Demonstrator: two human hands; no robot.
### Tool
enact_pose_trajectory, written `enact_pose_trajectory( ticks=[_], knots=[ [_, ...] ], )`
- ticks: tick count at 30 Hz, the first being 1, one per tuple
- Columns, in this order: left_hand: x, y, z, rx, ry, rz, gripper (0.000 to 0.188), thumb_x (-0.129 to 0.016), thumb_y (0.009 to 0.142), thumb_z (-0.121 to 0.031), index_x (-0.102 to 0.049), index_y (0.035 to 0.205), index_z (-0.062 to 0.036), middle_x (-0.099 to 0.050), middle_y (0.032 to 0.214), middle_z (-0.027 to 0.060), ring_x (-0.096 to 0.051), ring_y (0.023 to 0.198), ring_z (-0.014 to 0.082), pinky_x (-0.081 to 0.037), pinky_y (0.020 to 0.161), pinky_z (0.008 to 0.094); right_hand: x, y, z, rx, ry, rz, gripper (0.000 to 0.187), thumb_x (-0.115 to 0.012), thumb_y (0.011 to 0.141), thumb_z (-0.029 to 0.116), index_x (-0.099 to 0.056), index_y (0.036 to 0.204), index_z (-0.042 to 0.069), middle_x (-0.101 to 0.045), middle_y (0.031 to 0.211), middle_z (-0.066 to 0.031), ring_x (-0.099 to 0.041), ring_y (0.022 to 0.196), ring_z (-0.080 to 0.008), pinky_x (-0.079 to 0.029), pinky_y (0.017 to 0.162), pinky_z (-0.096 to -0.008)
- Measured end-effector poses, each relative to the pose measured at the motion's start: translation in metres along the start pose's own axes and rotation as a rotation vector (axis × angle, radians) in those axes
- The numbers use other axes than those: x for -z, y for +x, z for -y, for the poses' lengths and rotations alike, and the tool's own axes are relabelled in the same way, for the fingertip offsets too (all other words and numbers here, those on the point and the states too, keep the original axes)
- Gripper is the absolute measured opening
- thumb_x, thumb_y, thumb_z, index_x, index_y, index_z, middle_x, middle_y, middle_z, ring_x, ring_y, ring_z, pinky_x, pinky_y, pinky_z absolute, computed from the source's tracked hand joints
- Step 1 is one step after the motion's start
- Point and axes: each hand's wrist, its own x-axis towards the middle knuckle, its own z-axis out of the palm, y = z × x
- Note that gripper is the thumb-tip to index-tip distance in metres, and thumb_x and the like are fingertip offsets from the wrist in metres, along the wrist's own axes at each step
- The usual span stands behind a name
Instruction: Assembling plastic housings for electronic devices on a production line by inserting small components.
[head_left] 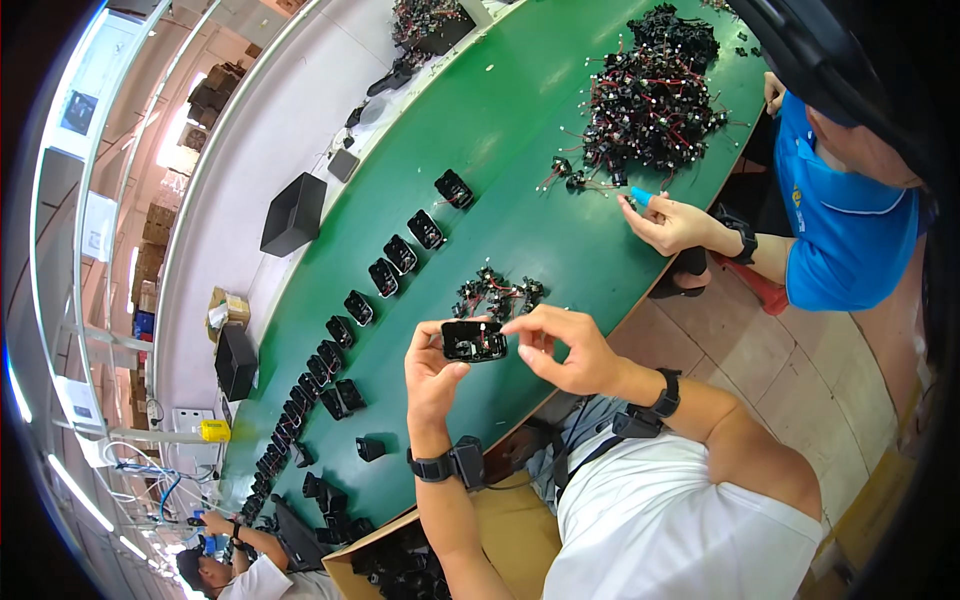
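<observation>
Clasping casing (478,342) in left hand (432,372), right hand (568,348) curled, grip unclear, green table (420,300), tiles (790,375)

Long green table (500,130), pale tiled floor (800,390), glowing tube light (80,492)

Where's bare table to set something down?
Green table: bare between the housing row and left hand, between that row and the wire heap, and between the small wire cluster and co-worker's hand. Crowded: the heap, and the lower-left end, where housings bunch.

No readable text. Blue shirt (845,262), between two and three o'clock: small yellowish mark (797,196), illegible.
</observation>
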Motion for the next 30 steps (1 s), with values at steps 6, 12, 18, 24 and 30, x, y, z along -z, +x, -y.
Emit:
enact_pose_trajectory(
  ticks=[6, 12, 18, 24, 30],
  knots=[
    [0.000, 0.002, 0.000, 0.002, 0.070, 0.001, 0.047, -0.077, 0.074, -0.006, -0.049, 0.112, -0.0021, -0.060, 0.121, 0.0216, -0.056, 0.118, 0.0313, -0.045, 0.100, 0.0402, -0.004, 0.001, 0.004, 0.029, -0.084, -0.004, 0.025, -0.063, 0.081, 0.004, -0.068, 0.105, 0.009, -0.060, 0.082, -0.0028, -0.056, 0.065, -0.0124, -0.043, 0.051, -0.0247],
    [0.001, -0.002, -0.001, 0.038, 0.087, 0.017, 0.047, -0.075, 0.075, -0.002, -0.049, 0.114, -0.0014, -0.059, 0.122, 0.0205, -0.057, 0.115, 0.0265, -0.045, 0.100, 0.0377, -0.004, 0.007, 0.006, 0.075, -0.148, -0.062, 0.023, -0.068, 0.078, 0.004, -0.070, 0.100, 0.008, -0.060, 0.087, -0.0051, -0.059, 0.069, -0.0155, -0.046, 0.055, -0.0267],
    [0.003, -0.004, -0.005, 0.096, 0.177, 0.071, 0.050, -0.076, 0.073, 0.001, -0.050, 0.115, -0.0002, -0.061, 0.119, 0.0150, -0.058, 0.110, 0.0214, -0.046, 0.096, 0.0344, 0.009, 0.032, -0.005, 0.381, -0.279, 0.258, 0.024, -0.073, 0.072, 0.002, -0.073, 0.092, 0.015, -0.057, 0.087, -0.0019, -0.056, 0.074, -0.0194, -0.048, 0.060, -0.0312],
    [0.017, -0.009, -0.001, 0.201, 0.160, 0.099, 0.051, -0.080, 0.070, -0.002, -0.052, 0.113, 0.0002, -0.062, 0.112, 0.0104, -0.059, 0.104, 0.0188, -0.046, 0.093, 0.0320, 0.013, 0.042, -0.006, 0.519, -0.353, 0.452, 0.010, -0.072, 0.076, 0.008, -0.071, 0.085, 0.013, -0.061, 0.089, -0.0001, -0.059, 0.075, -0.0190, -0.050, 0.061, -0.0313],
    [0.019, -0.010, 0.004, 0.116, 0.014, 0.138, 0.056, -0.083, 0.070, -0.016, -0.052, 0.114, 0.0014, -0.063, 0.110, 0.0107, -0.060, 0.105, 0.0190, -0.045, 0.094, 0.0320, 0.003, 0.027, -0.003, 0.153, 0.047, 0.356, 0.012, -0.074, 0.077, 0.003, -0.075, 0.086, 0.011, -0.063, 0.090, -0.0006, -0.059, 0.074, -0.0143, -0.048, 0.060, -0.0261]
  ],
)
